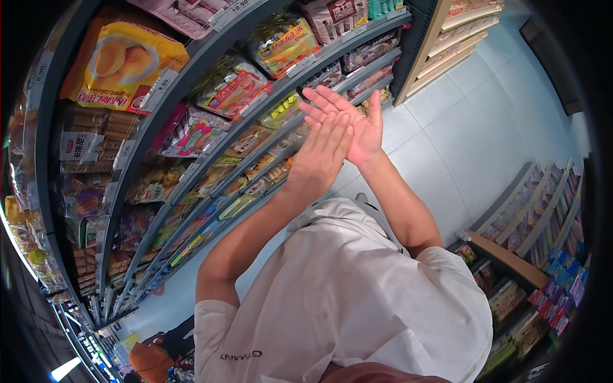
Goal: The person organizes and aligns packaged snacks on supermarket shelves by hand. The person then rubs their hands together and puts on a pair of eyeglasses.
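Observation:
My right hand (365, 135) is palm up with its fingers stretched out and its thumb pointing away to the side. Across its palm and fingers lies my left hand (321, 151), back facing up and fingers straight. The two hands touch, and nothing shows between them. Both are held in front of my white shirt (357, 287), close to a shelf of packaged snacks. Nearest to them are a yellow-green pack (280, 112) and other bags partly hidden behind my fingers.
Curved grey shelves (185, 137) with price tags run along the left, holding a yellow cake bag (126, 60) and red pineapple-topped packs (235, 89). A wooden-edged rack (424, 54) stands beyond. Pale floor tiles (440, 137) stretch to the right, towards a low display (511, 255).

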The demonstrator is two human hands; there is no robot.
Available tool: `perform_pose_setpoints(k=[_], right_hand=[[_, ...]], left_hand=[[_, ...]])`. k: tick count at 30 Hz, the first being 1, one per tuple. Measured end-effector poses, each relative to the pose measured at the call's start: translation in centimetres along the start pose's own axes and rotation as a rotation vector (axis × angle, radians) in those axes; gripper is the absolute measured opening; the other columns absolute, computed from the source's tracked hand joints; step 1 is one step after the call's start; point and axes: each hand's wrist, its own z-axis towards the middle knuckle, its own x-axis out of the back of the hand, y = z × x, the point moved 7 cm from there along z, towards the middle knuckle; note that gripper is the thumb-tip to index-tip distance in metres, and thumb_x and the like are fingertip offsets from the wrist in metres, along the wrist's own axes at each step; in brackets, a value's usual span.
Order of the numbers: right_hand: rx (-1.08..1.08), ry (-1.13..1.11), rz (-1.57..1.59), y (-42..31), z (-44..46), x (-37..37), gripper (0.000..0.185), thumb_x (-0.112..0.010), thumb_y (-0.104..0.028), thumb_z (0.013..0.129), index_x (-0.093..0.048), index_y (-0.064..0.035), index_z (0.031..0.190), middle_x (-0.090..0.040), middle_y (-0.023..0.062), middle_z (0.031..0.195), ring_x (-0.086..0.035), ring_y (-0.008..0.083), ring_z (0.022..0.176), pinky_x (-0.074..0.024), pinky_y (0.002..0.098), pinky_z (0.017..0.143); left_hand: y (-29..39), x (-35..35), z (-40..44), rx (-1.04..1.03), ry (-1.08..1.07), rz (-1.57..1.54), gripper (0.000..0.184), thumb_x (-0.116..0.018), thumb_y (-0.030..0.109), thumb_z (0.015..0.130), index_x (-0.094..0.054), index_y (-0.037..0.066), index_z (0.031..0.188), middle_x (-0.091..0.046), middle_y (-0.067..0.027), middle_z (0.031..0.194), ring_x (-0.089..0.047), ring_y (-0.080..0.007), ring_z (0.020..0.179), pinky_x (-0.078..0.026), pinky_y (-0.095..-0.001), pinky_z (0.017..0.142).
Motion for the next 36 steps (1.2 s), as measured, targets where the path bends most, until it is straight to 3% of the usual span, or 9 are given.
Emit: perform_pose_setpoints(k=[12, 15, 18, 21, 24, 36], right_hand=[[-0.05, -0.083, 0.031, 0.3, 0.1, -0.9, 0.104, -0.023, -0.081, 0.088, -0.029, 0.0042, 0.148, -0.026, 0.0251, 0.155, -0.027, 0.0421, 0.143, -0.026, 0.0474, 0.117], [-0.05, -0.092, 0.052, 0.4, 0.1, -1.2, 0.101, -0.023, -0.08, 0.089, -0.039, 0.0047, 0.142, -0.035, 0.0262, 0.15, -0.034, 0.0422, 0.14, -0.0273, 0.0478, 0.117], [-0.023, -0.146, 0.012, 0.2, 0.5, 1.0, 0.088, -0.027, -0.078, 0.09, -0.064, -0.0008, 0.11, -0.062, 0.0202, 0.12, -0.057, 0.0345, 0.115, -0.0399, 0.047, 0.106], [0.036, -0.044, 0.051, -0.1, 1.0, 1.2, 0.072, -0.032, -0.073, 0.092, -0.056, -0.0088, 0.072, -0.056, 0.0061, 0.077, -0.053, 0.0215, 0.075, -0.0451, 0.0372, 0.082], [0.065, 0.145, 0.038, -0.5, 1.0, 0.7, 0.065, -0.037, -0.07, 0.093, -0.041, -0.013, 0.063, -0.038, 0.0006, 0.066, -0.035, 0.0159, 0.062, -0.0362, 0.031, 0.066], [0.051, 0.033, 0.127, -0.9, 0.7, 1.0, 0.068, -0.036, -0.07, 0.093, -0.038, -0.0119, 0.058, -0.039, 0.0022, 0.064, -0.036, 0.0168, 0.062, -0.0344, 0.0315, 0.064]], left_hand=[[0.2, 0.2, -0.1, 0.006, 0.04, 0.08, 0.082, -0.077, 0.027, 0.07, -0.045, 0.0, 0.14, -0.036, -0.0196, 0.152, -0.034, -0.0362, 0.142, -0.026, -0.0463, 0.117], [0.1, 0.4, -0.2, 0.014, 0.033, 0.071, 0.081, -0.077, 0.028, 0.07, -0.045, 0.0, 0.14, -0.038, -0.0192, 0.151, -0.035, -0.0354, 0.141, -0.026, -0.0459, 0.116], [0.0, 0.7, -0.1, 0.011, 0.062, 0.022, 0.081, -0.077, 0.029, 0.071, -0.045, -0.001, 0.139, -0.04, -0.0197, 0.149, -0.039, -0.0356, 0.138, -0.029, -0.046, 0.115], [0.5, 1.2, 0.0, 0.016, 0.056, -0.106, 0.08, -0.078, 0.028, 0.071, -0.046, -0.002, 0.138, -0.043, -0.0203, 0.146, -0.044, -0.0362, 0.133, -0.033, -0.0464, 0.112], [0.8, 1.5, -0.1, 0.029, 0.077, -0.165, 0.079, -0.078, 0.026, 0.07, -0.047, -0.003, 0.137, -0.046, -0.0208, 0.143, -0.047, -0.037, 0.129, -0.036, -0.0469, 0.11], [1.3, 1.6, 0.2, 0.015, 0.111, -0.205, 0.076, -0.077, 0.024, 0.07, -0.048, -0.005, 0.134, -0.048, -0.0206, 0.14, -0.047, -0.0368, 0.129, -0.036, -0.0471, 0.11]])
